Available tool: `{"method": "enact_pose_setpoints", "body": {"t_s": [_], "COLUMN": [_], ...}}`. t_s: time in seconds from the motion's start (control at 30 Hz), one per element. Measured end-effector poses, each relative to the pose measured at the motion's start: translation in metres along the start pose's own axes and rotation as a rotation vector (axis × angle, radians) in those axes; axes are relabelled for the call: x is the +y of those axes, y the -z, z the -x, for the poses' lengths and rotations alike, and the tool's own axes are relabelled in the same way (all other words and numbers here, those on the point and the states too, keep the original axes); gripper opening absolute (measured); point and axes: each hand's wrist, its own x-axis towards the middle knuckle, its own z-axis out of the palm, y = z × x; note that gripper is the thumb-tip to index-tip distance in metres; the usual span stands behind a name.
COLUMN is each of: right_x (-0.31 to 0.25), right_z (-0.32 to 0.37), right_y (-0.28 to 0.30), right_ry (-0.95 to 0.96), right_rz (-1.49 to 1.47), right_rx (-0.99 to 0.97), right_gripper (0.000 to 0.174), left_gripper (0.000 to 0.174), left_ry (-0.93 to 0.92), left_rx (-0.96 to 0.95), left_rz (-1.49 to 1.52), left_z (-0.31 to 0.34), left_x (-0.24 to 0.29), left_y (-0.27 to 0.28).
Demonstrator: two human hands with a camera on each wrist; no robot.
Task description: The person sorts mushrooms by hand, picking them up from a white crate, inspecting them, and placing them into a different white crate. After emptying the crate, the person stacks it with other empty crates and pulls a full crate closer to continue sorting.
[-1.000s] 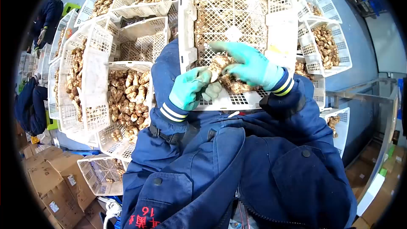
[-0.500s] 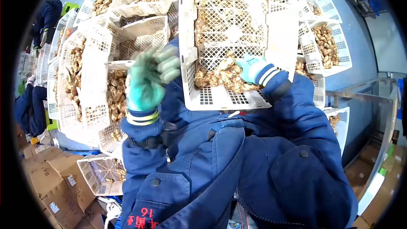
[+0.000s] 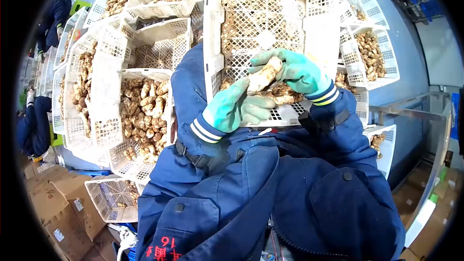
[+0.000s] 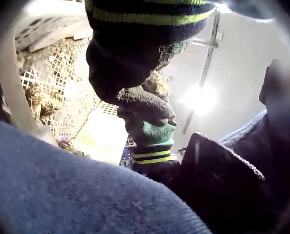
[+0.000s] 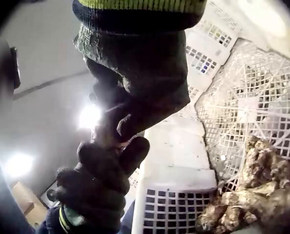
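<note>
In the head view a pale, knobby root (image 3: pixel 266 75) is held over the near part of a white crate (image 3: pixel 209 43). My gloved right hand (image 3: pixel 303 75) grips its upper end. The gloved left hand (image 3: pixel 237 105) pinches the lower end, thumb against its side. More brown roots (image 3: pixel 284 93) lie in the crate beneath the hands. The left wrist view shows part of the root (image 4: pixel 156 84) between the hands. Dark in the right wrist view, the left hand (image 5: pixel 98 180) has curled fingers below the right hand (image 5: pixel 140 73).
Crates of roots (image 3: pixel 146 111) stand at the left, with others (image 3: pixel 371 55) at the right. A metal frame (image 3: pixel 411 111) is at the right. Cardboard boxes (image 3: pixel 50 198) lie at lower left. Another person (image 3: pixel 36 125) in dark clothes is at far left.
The left hand has come back from the crates at left to the root. My right hand has risen from the pile with a root in it.
</note>
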Motion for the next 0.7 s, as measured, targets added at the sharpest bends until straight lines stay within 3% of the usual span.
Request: {"method": "enact_pose_setpoints", "body": {"t_s": [0.1, 0.13, 0.17, 0.23, 0.33, 0.43, 0.5, 0.53, 0.57, 0.7], "right_x": [0.000, 0.011, 0.013, -0.005, -0.006, -0.005, -0.006, -0.007, -0.008, -0.014], "right_z": [-0.005, -0.005, -0.004, 0.002, 0.000, -0.004, -0.004, -0.002, -0.001, -0.007], "right_y": [-0.023, -0.019, -0.019, -0.031, -0.044, -0.040, -0.037, -0.033, -0.023, -0.026], "right_ry": [-0.013, 0.041, 0.033, -0.153, -0.200, -0.187, -0.062, 0.002, -0.052, -0.034], "right_rz": [-0.117, 0.038, 0.219, 0.212, 0.008, 0.014, 0.144, 0.210, 0.203, 0.156], "right_rx": [0.160, 0.256, 0.336, 0.296, 0.432, 0.459, 0.389, 0.359, 0.301, 0.166], "right_gripper": [0.052, 0.053, 0.052, 0.044, 0.045, 0.043, 0.049, 0.052, 0.064, 0.068], "left_gripper": [0.047, 0.041, 0.040, 0.038, 0.044, 0.054, 0.057, 0.056, 0.053, 0.056], "left_ry": [-0.215, -0.308, -0.371, -0.457, -0.828, -0.766, -0.496, -0.508, -0.431, -0.174], "left_rx": [0.072, 0.112, 0.408, 0.536, 0.367, 0.287, 0.282, 0.222, 0.163, -0.097], "left_rz": [-0.105, -0.164, -0.392, -0.510, -0.794, -0.856, -0.654, -0.769, -0.620, -0.138], "left_z": [0.002, 0.004, 0.005, 0.007, 0.000, -0.001, 0.013, 0.016, 0.016, 0.010], "left_x": [0.002, 0.005, 0.005, 0.003, -0.010, -0.004, 0.003, 0.006, 0.005, 0.008], "left_y": [0.004, 0.000, -0.008, -0.013, -0.007, -0.011, -0.008, 0.003, 0.008, 0.007]}}
